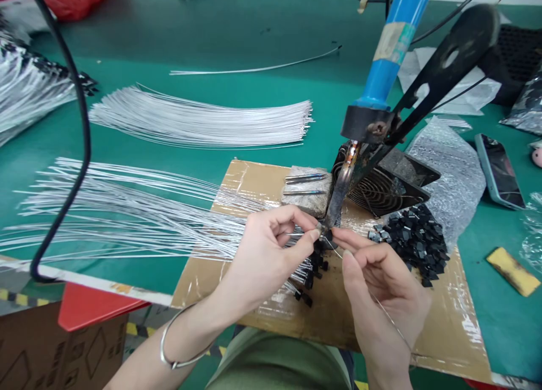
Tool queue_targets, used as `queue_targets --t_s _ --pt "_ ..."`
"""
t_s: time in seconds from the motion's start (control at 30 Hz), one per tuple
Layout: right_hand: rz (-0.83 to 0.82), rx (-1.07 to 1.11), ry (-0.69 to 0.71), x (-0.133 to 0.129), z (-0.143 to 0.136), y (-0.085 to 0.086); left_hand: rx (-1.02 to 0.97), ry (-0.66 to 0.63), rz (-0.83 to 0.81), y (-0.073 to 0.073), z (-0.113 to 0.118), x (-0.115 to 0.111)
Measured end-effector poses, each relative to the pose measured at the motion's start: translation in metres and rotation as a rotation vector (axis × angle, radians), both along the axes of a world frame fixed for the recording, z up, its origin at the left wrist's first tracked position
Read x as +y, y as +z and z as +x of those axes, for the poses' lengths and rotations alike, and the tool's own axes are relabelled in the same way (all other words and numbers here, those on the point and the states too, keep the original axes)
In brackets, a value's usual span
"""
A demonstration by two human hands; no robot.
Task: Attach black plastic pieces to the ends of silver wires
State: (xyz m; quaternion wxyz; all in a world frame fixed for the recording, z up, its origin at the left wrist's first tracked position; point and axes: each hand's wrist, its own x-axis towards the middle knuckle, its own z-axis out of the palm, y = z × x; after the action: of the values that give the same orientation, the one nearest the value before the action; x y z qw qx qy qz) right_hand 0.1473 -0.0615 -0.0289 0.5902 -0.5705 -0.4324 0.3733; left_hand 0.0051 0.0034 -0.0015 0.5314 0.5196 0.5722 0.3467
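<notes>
My left hand (269,252) pinches a thin white wire (291,234) close under the tip of a soldering iron (387,51). The iron has a blue handle and is held tip-down in a black metal arm. In my right hand (383,291) a strand of solder wire (390,319) runs across the palm and out between thumb and fingers to the iron tip. The joint at the tip is small and partly covered by my fingertips. Below my left hand lie white wires with black connectors (305,297) on their ends.
A cardboard sheet (449,333) carries a heap of black connectors (417,240), a block with metal pins (307,201) and a black fan (381,181). White wire bundles (203,119) lie behind. A black cable (82,125) crosses the left side. A phone (499,170) and yellow sponge (513,271) sit right.
</notes>
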Motion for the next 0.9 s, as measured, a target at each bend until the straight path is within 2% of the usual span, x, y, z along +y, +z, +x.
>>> queue_targets --t_s 0.9 --pt "0.015 -0.050 -0.024 -0.0005 -0.0016 -0.0018 0.038 0.005 0.038 0.0013 0.0003 -0.0028"
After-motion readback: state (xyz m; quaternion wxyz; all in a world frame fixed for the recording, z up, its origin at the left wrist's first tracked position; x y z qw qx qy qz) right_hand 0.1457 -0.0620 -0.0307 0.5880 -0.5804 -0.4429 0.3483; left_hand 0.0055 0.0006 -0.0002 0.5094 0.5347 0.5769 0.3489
